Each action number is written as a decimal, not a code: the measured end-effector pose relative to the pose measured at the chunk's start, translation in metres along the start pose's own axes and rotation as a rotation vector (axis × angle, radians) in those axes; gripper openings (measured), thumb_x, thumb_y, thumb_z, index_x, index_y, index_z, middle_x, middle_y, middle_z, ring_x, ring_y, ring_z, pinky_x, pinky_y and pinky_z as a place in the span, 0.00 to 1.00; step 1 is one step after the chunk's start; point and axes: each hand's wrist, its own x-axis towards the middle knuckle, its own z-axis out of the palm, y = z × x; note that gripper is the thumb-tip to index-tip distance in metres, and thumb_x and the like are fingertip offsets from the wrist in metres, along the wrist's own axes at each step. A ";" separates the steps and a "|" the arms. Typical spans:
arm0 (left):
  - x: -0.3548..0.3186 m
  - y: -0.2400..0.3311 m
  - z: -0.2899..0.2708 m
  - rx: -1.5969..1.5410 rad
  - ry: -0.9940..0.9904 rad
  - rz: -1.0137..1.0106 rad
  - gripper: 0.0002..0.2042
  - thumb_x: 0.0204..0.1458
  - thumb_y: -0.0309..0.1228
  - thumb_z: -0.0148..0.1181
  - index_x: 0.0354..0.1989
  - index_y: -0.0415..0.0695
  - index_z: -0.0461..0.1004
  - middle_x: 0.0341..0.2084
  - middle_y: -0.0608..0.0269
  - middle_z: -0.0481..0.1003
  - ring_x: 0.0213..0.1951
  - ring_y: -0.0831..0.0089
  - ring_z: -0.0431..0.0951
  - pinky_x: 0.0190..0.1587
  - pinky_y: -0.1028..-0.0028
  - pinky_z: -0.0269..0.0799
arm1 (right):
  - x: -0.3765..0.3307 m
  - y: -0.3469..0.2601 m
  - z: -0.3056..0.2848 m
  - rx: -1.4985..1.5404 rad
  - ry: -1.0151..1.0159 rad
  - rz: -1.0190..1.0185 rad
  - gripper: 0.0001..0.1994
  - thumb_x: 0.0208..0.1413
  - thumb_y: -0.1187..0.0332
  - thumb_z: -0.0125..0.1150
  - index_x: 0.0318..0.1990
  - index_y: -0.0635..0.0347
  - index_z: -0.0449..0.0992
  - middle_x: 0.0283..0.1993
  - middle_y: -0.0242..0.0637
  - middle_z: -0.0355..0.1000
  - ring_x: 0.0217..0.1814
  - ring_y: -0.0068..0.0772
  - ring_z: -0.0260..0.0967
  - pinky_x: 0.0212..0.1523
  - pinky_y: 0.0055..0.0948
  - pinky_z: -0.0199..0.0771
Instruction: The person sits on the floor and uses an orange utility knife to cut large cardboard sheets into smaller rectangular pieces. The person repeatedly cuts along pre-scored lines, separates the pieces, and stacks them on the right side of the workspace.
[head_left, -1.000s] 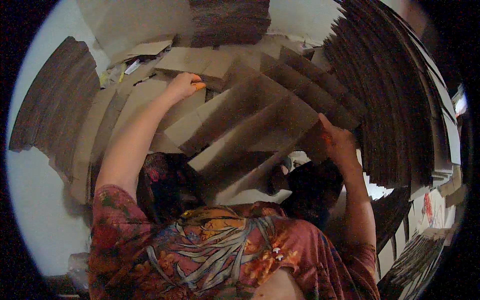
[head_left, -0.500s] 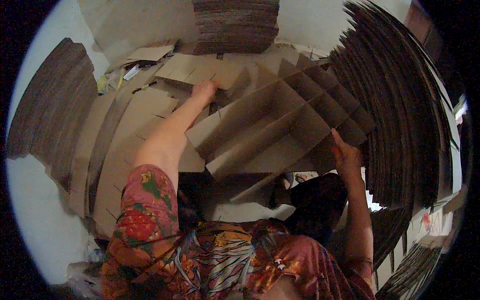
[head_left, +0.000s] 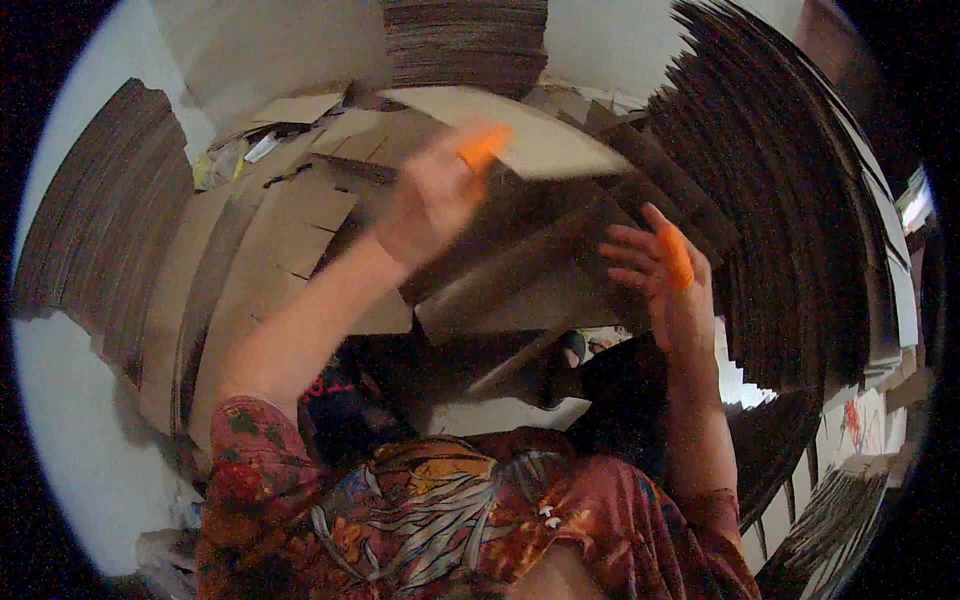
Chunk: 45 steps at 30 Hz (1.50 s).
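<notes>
To handle this well, I'd keep the cardboard panel square to the divider grid and line up any slots before pressing, because thin board like this would probably buckle if pushed in at a slant. The grid, made of crossed cardboard strips, sits slantwise in front of me, and the panel is raised over its far side. My left hand, blurred, is closed in a pinch at the panel's near edge, with an orange finger cover against the board; I can't tell exactly where each fingertip lies. My right hand is loosely open and holds nothing, fingers spread toward the right end of the grid; whether they touch it I can't tell. That hand would do best steadying the strips lightly so they don't splay. Slotted cardboard sheets lie left of the grid, one tall stack of cardboard stands to its right, and another stack stands beyond it.
</notes>
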 end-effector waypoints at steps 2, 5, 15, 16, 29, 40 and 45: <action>-0.005 0.046 0.005 -0.090 -0.062 0.124 0.19 0.42 0.18 0.51 0.46 0.41 0.70 0.46 0.53 0.70 0.49 0.59 0.69 0.52 0.67 0.64 | 0.008 -0.005 0.003 0.304 -0.003 0.133 0.18 0.56 0.60 0.48 0.49 0.63 0.63 0.43 0.47 0.69 0.41 0.42 0.70 0.40 0.35 0.72; -0.019 0.068 0.006 -0.256 -0.216 0.184 0.18 0.42 0.20 0.53 0.46 0.39 0.69 0.50 0.53 0.66 0.52 0.58 0.66 0.54 0.65 0.61 | 0.006 -0.002 -0.010 0.248 0.285 -0.015 0.16 0.55 0.62 0.49 0.47 0.63 0.65 0.42 0.45 0.69 0.39 0.41 0.70 0.38 0.35 0.73; -0.054 0.082 -0.008 -0.123 -0.184 0.013 0.20 0.47 0.28 0.56 0.51 0.41 0.65 0.49 0.55 0.66 0.53 0.59 0.64 0.55 0.66 0.59 | -0.036 -0.020 -0.028 -0.250 0.389 -0.147 0.09 0.47 0.69 0.57 0.35 0.62 0.75 0.34 0.32 0.72 0.33 0.25 0.69 0.34 0.25 0.70; -0.072 0.069 -0.012 -0.117 -0.067 -0.122 0.19 0.49 0.27 0.54 0.51 0.40 0.64 0.49 0.55 0.66 0.53 0.61 0.64 0.55 0.67 0.58 | -0.044 -0.026 -0.024 -0.413 0.463 -0.201 0.08 0.48 0.71 0.57 0.36 0.63 0.74 0.32 0.32 0.71 0.32 0.21 0.67 0.33 0.25 0.69; -0.249 -0.012 -0.003 -0.334 0.258 -1.133 0.12 0.55 0.29 0.48 0.44 0.37 0.71 0.39 0.61 0.73 0.41 0.76 0.70 0.44 0.78 0.64 | -0.071 -0.003 -0.039 -1.024 0.326 -0.196 0.07 0.48 0.73 0.58 0.34 0.66 0.75 0.32 0.29 0.72 0.34 0.20 0.65 0.34 0.22 0.64; -0.262 -0.016 0.016 -0.335 0.154 -1.110 0.11 0.53 0.27 0.49 0.42 0.37 0.71 0.35 0.54 0.74 0.39 0.70 0.73 0.42 0.75 0.67 | -0.075 0.009 -0.032 -0.951 0.377 -0.277 0.07 0.48 0.72 0.57 0.34 0.66 0.75 0.33 0.37 0.74 0.33 0.27 0.67 0.35 0.25 0.64; -0.269 -0.020 0.015 -0.279 0.080 -1.131 0.11 0.52 0.27 0.50 0.42 0.37 0.71 0.35 0.55 0.74 0.39 0.68 0.74 0.42 0.74 0.67 | -0.073 0.025 -0.043 -1.132 0.334 -0.481 0.10 0.49 0.66 0.58 0.31 0.65 0.76 0.28 0.43 0.74 0.25 0.32 0.69 0.27 0.31 0.65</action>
